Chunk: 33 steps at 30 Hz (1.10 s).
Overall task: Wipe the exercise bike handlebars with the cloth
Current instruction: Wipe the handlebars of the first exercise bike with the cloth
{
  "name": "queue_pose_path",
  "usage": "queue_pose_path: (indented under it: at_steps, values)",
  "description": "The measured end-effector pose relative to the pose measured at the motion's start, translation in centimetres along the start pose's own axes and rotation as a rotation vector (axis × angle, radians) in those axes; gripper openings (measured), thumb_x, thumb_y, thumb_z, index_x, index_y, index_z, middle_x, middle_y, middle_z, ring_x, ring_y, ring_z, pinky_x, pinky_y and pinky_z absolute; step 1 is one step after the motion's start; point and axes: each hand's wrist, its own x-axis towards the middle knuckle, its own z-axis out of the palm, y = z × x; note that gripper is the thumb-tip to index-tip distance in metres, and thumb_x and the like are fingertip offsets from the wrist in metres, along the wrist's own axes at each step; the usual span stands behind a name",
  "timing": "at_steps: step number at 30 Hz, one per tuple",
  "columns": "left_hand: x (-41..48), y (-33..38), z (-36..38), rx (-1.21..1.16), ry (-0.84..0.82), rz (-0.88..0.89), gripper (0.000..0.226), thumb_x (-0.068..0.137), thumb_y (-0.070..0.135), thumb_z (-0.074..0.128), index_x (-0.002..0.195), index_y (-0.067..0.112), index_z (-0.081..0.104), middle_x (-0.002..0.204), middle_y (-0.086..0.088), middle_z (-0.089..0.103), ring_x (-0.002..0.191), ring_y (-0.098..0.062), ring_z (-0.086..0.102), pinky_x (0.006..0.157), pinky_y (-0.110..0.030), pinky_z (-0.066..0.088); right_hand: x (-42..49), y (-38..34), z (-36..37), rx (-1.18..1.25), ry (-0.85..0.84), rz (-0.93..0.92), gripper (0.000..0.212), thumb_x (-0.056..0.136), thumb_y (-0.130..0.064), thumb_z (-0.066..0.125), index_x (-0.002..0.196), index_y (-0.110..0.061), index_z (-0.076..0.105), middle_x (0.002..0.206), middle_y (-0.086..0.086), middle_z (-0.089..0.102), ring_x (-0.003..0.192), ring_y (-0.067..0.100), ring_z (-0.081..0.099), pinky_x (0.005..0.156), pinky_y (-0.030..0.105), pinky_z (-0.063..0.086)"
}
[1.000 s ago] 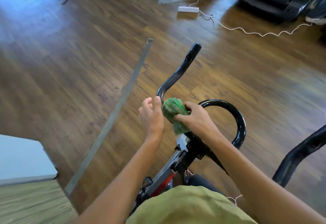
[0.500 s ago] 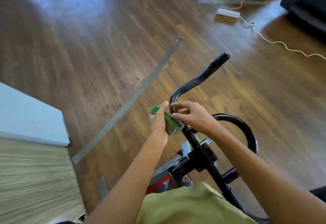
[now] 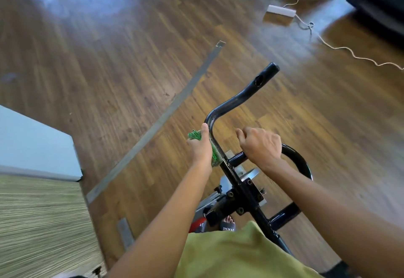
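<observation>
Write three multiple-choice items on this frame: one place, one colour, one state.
1. Where is the cloth?
A. on the floor
B. in the left hand, against the handlebar
C. in the right hand

2. What colour is the cloth?
A. white
B. green
C. red

3. How are the right hand's fingers?
A. spread flat
B. pinching the cloth
C. curled

Key:
1 B: the left hand holds it to the bar's upright.
2 B: green folds show on both sides of that hand.
3 C: the knuckles bend above the loop bar, with no cloth there.
</observation>
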Motion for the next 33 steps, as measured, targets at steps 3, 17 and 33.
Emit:
queue_pose_path:
  at_steps: [3,17,33]
  values:
    - [-0.2,-0.5,0.9,0.020,0.088,0.080,0.065,0.094,0.063,0.047,0.125,0.005,0.048,0.107,-0.001,0.059,0.107,-0.024,0.061,0.099,-0.043,0.047,-0.1,0.0,0.3,0.002,0.016,0.001,0.057,0.104,-0.049,0.028,0.067,-0.019,0.059,0.060,-0.006,0.056,0.059,0.016,0.056,0.060,0.032,0.046]
    - [2.0,1.2,1.0,0.335,0.079,0.312,0.058,0.098,0.059,0.040,0.104,0.004,0.057,0.078,-0.001,0.058,0.064,-0.016,0.057,0.052,-0.025,0.039,0.3,-0.2,0.6,-0.041,0.034,0.033,0.058,0.103,-0.053,0.027,0.069,-0.020,0.061,0.059,-0.007,0.058,0.057,0.015,0.058,0.061,0.032,0.046]
    - [5.7,10.3,9.3,1.170,-0.322,0.986,0.069,0.097,0.067,0.023,0.118,0.008,0.052,0.108,-0.020,0.066,0.107,-0.042,0.061,0.088,-0.043,0.044,0.6,-0.9,-0.1,0.009,-0.006,0.098,0.061,0.103,-0.056,0.024,0.080,-0.020,0.068,0.069,-0.002,0.064,0.068,0.021,0.065,0.058,0.031,0.042]
